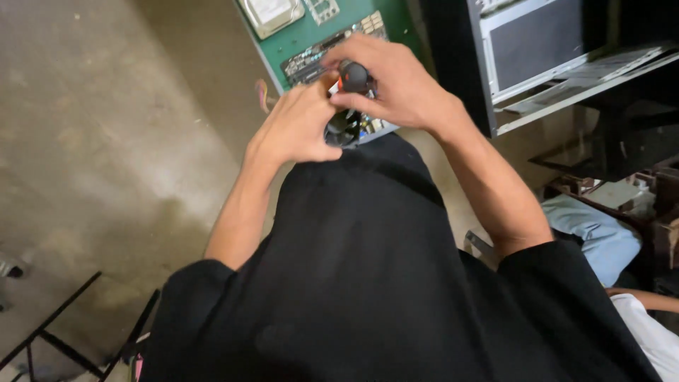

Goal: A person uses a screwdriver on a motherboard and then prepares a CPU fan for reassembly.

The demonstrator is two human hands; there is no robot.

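Right hand (396,85) fingers wrapped on screwdriver handle (353,75), upright over circuit board (311,39); left hand (300,127) fingers curled beside, steadying.

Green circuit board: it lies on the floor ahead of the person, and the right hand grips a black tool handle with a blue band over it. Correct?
Not quite. The head view shows the band on the tool handle is orange-red, not blue. The right hand does grip it over the green circuit board on the floor.

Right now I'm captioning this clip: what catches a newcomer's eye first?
Both hands meet at top centre: the right hand wraps a black-and-orange tool handle, the left hand beside it. Beneath them lies a green circuit board on the concrete floor.
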